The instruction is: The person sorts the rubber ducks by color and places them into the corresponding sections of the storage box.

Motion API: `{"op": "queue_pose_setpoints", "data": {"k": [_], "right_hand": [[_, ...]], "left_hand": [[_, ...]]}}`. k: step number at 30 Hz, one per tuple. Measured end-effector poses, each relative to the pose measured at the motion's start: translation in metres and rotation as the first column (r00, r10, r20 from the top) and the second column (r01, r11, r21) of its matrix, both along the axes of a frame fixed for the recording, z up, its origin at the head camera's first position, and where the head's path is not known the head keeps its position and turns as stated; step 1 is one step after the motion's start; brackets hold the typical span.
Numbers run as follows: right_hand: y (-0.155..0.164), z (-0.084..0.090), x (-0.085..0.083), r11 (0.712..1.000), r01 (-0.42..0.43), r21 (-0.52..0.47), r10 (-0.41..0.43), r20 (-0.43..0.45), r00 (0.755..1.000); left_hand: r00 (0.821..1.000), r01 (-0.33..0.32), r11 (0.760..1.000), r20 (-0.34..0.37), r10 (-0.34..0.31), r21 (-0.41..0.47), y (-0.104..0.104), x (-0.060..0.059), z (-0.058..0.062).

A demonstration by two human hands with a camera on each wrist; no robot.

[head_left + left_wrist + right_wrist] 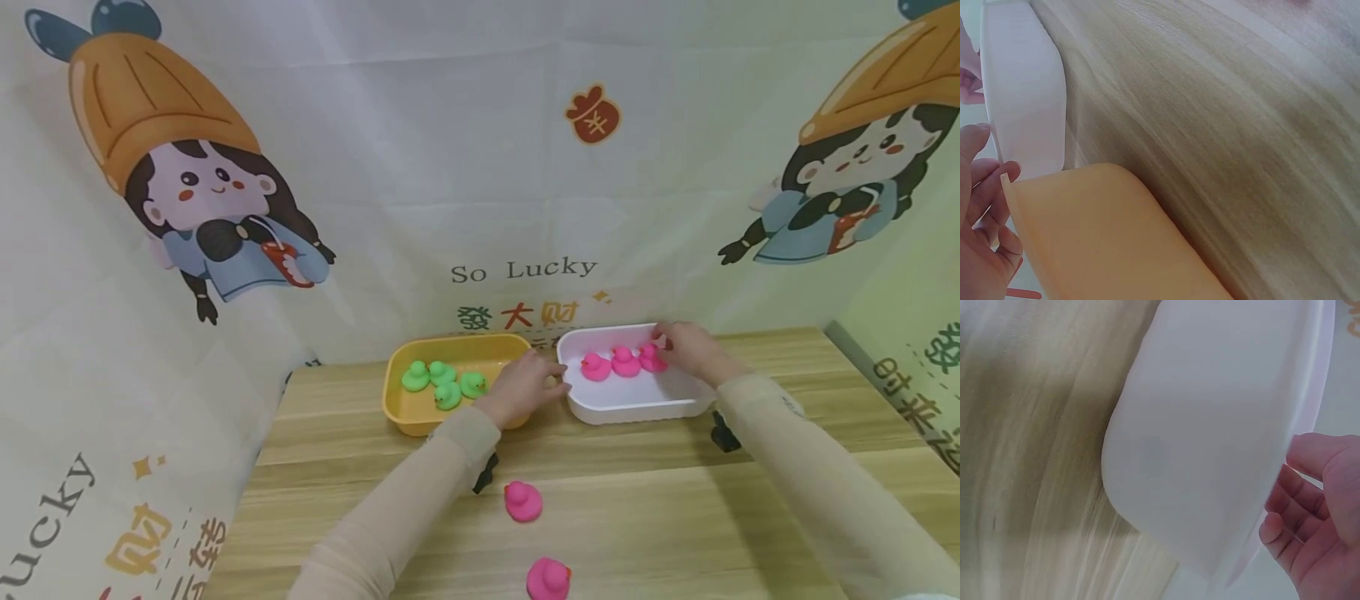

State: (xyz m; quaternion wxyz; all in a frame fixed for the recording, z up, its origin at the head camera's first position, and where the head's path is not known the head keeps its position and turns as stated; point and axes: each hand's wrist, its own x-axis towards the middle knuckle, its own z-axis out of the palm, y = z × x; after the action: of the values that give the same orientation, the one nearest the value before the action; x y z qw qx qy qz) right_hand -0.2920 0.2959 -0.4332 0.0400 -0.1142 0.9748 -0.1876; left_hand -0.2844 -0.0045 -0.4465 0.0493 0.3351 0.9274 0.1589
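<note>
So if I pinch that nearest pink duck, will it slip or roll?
The nearest pink duck looks small and hollow, so probably light. Its rounded, smooth body may squash and slip under a pinch. It sits upright on the table, so rolling seems unlikely.

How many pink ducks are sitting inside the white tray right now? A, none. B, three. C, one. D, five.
B: the head view shows three pink ducks in a row inside the white tray, with the right hand at the rightmost one; two more pink ducks lie on the table outside it.
</note>
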Motion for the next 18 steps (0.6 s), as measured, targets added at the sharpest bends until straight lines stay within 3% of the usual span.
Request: {"op": "queue_pose_setpoints", "data": {"k": [18], "right_hand": [[-0.004, 0.015, 0.047, 0.991, -0.118, -0.06, 0.107, -0.156, 0.982]], "left_hand": [[1.0, -0.012, 1.0, 0.024, 0.012, -0.006, 0.001, 0.001, 0.003]]}}
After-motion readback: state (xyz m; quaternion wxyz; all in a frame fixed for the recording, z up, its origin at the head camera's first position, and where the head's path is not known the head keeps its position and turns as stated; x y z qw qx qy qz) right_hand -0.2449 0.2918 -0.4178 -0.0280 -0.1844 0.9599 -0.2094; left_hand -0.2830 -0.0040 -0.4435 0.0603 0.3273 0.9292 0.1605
